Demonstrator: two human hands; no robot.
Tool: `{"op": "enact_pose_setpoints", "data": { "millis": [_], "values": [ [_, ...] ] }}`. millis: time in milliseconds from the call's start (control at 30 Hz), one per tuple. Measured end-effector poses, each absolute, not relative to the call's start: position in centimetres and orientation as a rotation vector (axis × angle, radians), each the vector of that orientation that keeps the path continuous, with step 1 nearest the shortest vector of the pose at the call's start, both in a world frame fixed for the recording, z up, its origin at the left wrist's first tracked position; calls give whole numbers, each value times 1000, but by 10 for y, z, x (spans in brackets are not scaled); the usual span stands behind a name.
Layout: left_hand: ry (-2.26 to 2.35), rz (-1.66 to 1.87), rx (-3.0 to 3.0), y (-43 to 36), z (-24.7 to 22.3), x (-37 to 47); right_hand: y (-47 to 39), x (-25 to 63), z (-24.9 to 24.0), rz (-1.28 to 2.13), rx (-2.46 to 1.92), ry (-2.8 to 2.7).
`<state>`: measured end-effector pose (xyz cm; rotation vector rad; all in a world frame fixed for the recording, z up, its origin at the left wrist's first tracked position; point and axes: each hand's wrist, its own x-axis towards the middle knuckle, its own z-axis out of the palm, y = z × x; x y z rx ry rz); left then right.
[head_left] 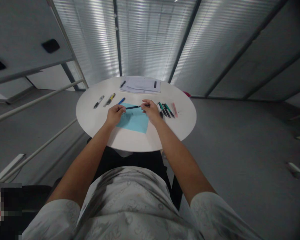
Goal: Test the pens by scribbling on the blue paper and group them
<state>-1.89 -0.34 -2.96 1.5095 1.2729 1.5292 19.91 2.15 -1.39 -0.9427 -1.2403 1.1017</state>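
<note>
Over a light blue sheet of paper, a slim dark pen is held level between both hands. My left hand pinches its left end with thumb and fingers. At the other end, my right hand is closed around the pen, and a black tip or cap shows among the fingers. A blue pen lies at the paper's upper edge, near my left hand. Several green and black pens lie just right of my right hand. Part of the paper is covered by my hands.
The white round table also carries a black-and-white pen, yellow pens, a pink stick-like item and a stack of papers at the back. White metal rails stand left; window blinds hang behind.
</note>
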Motion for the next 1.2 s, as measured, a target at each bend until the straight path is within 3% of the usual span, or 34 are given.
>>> {"op": "enact_pose_setpoints", "data": {
  "millis": [200, 433, 700, 933, 1200],
  "values": [
    [1321, 1555, 1506, -5, -28, -19, 30, 205, -12, 1154, -1015, -945],
    [1553, 1609, 1515, -7, -23, -23, 44, 218, -13, 950, -1149, -793],
    [1712, 1578, 1475, -5, -25, -26, 48, 224, -19, 815, -1254, -848],
    [1772, 1370, 1603, -4, -30, -24, 32, 219, -13, 450, -1259, -1251],
    [1888, 1216, 1711, -7, -26, -22, 19, 214, -4, 446, -1227, -1348]
  ]
}}
